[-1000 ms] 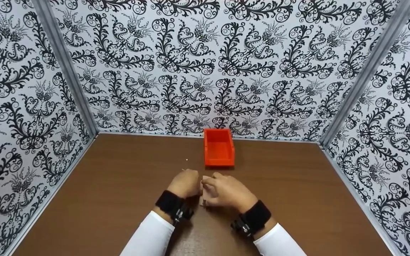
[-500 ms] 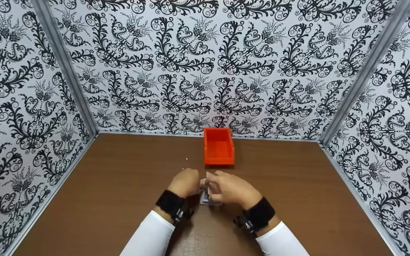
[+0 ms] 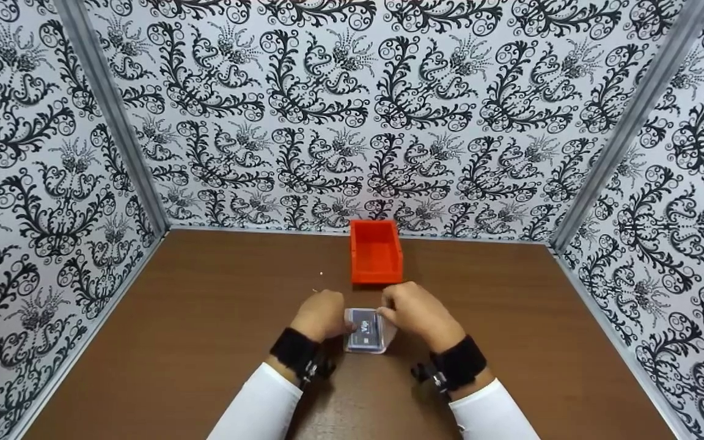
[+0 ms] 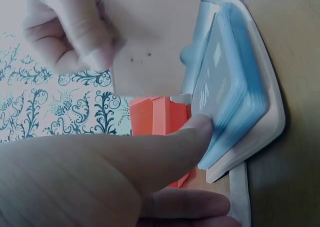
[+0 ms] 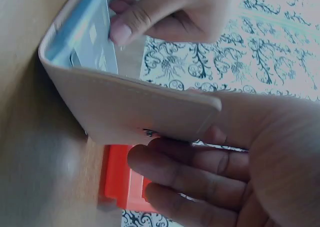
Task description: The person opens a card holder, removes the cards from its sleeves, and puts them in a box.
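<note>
A left hand (image 3: 322,315) pinches the left edge of a small card holder (image 3: 366,343), its thumb on the clear sleeves (image 4: 232,72) over a dark card. A right hand (image 3: 416,311) pinches the raised cover (image 5: 130,104), thumb inside, fingers outside. The holder lies between both hands, its long axis pointing away from the person; the cover tilts up along the right side, so the right hand is nearer that flap. Farther out, a red bin (image 3: 376,250) sits on the brown table (image 3: 236,293), before black-and-white patterned panels (image 3: 327,122).
</note>
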Motion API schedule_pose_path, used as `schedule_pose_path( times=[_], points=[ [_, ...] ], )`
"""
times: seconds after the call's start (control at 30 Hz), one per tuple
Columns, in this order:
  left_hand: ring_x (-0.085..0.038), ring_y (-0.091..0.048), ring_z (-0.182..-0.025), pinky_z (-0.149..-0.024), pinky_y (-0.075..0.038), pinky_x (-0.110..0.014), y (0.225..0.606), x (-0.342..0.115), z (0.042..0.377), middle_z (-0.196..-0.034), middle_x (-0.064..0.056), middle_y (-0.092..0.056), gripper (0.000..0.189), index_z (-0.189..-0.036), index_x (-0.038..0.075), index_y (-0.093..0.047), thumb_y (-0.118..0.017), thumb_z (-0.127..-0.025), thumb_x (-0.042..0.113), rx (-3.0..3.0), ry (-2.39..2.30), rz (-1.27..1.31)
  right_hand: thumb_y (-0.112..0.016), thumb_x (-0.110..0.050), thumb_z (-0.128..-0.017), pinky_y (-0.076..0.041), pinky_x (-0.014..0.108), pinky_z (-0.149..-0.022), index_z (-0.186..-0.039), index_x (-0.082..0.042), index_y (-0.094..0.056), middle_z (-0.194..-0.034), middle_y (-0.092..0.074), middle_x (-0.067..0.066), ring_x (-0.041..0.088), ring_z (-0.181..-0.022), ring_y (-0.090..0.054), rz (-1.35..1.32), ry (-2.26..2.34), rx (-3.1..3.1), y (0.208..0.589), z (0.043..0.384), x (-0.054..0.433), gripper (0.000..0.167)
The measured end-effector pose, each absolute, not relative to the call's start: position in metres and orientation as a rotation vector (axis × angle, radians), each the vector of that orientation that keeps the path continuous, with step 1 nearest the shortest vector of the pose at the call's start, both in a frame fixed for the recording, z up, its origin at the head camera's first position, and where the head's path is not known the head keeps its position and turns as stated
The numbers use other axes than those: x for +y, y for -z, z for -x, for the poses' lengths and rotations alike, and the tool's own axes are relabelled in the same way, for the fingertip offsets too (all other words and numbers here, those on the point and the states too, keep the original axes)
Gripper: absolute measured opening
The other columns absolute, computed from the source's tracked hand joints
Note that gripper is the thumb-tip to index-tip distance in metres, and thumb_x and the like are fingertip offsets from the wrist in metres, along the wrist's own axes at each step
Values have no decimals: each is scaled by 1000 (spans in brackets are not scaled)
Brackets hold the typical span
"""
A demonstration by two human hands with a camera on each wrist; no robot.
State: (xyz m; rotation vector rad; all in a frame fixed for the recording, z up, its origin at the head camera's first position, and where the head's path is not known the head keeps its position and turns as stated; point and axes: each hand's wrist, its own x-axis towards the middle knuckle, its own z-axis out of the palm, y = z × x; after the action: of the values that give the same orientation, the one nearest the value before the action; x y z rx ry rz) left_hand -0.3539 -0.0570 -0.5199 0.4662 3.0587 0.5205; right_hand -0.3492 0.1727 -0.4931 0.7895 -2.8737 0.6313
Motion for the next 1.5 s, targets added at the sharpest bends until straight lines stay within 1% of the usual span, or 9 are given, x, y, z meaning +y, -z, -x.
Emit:
schedule_pose_path(
  times=[0.13,0.3,0.57,0.7,0.9,0.97,1.13,1.33,1.5],
  points=[
    [-27,-71,-75,-80,-67,-52,521,-55,352,-89,-14,-80,42,-93,1,-82,-99,-84,38,3074,-530,-468,-85,-9,-90,-54,33,-65,-85,-15,-77,-77,-72,-6,10,-69,-61,-733,-594,-2899,495,352,185,12],
    [-27,-72,-77,-82,-67,-52,520,-54,351,-90,-15,-81,44,-93,0,-82,-101,-82,38,3095,-526,-485,-86,-5,-82,-54,35,-62,-81,-13,-72,-73,-69,-3,15,-66,-59,-658,-547,-2956,497,355,197,16],
    [-21,-64,-70,-75,-65,-49,521,-53,352,-84,-8,-77,37,-91,3,-80,-104,-79,29,3113,-579,-564,-93,-10,-81,-49,35,-60,-81,-14,-70,-72,-66,-3,18,-67,-60,-519,-578,-3115,505,359,205,24],
    [-22,-66,-73,-75,-63,-48,522,-53,354,-84,-6,-76,32,-93,5,-80,-102,-81,25,3104,-585,-616,-95,-12,-83,-47,34,-60,-81,-14,-70,-72,-67,-3,18,-67,-60,-477,-593,-3162,510,360,206,25],
    [-34,-79,-92,-88,-66,-51,524,-52,354,-100,-12,-81,32,-104,5,-81,-100,-85,24,3106,-491,-745,-92,-12,-84,-45,34,-59,-83,-14,-70,-74,-67,-2,19,-66,-59,-434,-558,-3204,514,359,204,22],
    [-36,-80,-95,-91,-66,-51,524,-51,354,-105,-13,-81,30,-102,6,-82,-99,-85,24,3115,-450,-779,-91,-11,-83,-45,34,-59,-83,-13,-71,-74,-68,-2,19,-66,-59,-448,-536,-3204,514,359,204,20],
    [-35,-80,-89,-82,-67,-51,525,-50,354,-100,-8,-79,21,-92,10,-84,-98,-84,23,3136,-400,-830,-87,-3,-78,-40,30,-56,-77,-10,-72,-68,-60,-5,15,-62,-52,-537,-541,-3154,516,362,202,17],
    [-23,-69,-75,-71,-59,-43,524,-51,353,-88,1,-73,42,-91,13,-81,-103,-79,46,3100,-376,-839,-78,6,-77,-34,30,-53,-76,-9,-70,-66,-53,-5,16,-60,-47,-538,-617,-3154,518,363,196,17],
    [-18,-61,-69,-67,-54,-40,523,-53,351,-83,3,-69,47,-89,14,-78,-105,-76,49,3092,-383,-856,-76,7,-77,-35,29,-50,-71,-12,-68,-62,-52,-5,15,-57,-48,-474,-669,-3168,520,363,191,21]
  ],
)
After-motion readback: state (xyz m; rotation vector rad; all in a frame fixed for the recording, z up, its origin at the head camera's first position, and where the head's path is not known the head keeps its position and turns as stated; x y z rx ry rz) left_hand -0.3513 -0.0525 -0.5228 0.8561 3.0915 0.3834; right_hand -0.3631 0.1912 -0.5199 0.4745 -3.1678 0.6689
